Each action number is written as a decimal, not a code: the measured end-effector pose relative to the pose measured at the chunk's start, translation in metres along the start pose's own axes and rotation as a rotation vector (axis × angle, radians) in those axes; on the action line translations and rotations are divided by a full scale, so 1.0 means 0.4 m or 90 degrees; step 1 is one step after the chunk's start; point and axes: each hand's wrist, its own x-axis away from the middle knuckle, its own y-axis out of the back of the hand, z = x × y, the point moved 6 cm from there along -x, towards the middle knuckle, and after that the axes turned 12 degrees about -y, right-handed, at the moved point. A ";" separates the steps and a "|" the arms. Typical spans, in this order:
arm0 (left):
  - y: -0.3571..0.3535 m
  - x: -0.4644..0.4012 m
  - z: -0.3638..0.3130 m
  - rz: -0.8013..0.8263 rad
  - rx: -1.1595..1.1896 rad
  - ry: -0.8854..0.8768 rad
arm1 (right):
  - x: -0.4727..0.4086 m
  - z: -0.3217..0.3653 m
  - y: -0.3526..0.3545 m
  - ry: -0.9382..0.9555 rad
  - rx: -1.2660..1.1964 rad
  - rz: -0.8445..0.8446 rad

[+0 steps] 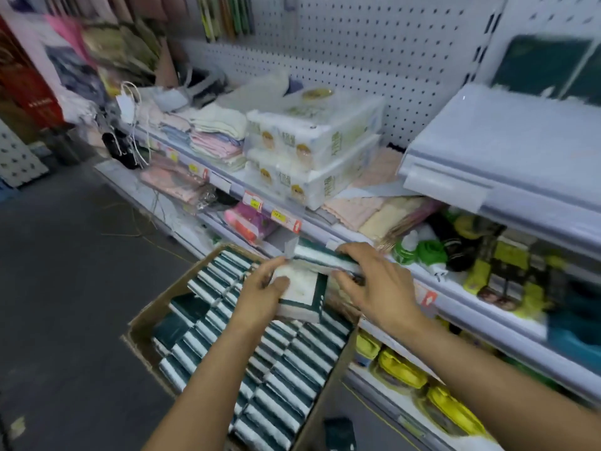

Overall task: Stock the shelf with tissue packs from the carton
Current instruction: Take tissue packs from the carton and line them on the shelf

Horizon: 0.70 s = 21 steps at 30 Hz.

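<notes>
An open cardboard carton (156, 315) stands on the floor against the shelving, packed with several dark green and white tissue packs (286, 362). Above its far end my left hand (263, 291) grips one flat tissue pack (304, 296) by its left edge, thumb on top. My right hand (374, 281) holds the far side of a second green and white tissue pack (320, 257), fingers curled over it, close to the shelf edge (328, 244). The view is blurred.
The white shelf (227, 185) holds folded towels (221, 131) and two big tissue bundles (309, 148) stacked before a pegboard. A bare upper shelf (507, 131) juts out at right, with green packs (546, 65) above. Lower shelves carry yellow and green goods (400, 369). Grey floor (65, 288) lies left.
</notes>
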 end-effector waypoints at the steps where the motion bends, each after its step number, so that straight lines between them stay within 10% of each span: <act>1: -0.018 0.008 -0.039 0.005 0.025 0.008 | 0.008 0.004 0.051 0.029 -0.012 -0.027; 11: -0.295 0.137 -0.473 0.097 0.101 -0.127 | 0.089 -0.042 0.489 0.089 -0.133 -0.144; 21: -0.771 0.410 -0.634 0.227 0.139 -0.337 | 0.324 -0.337 0.846 -0.395 -0.621 -0.137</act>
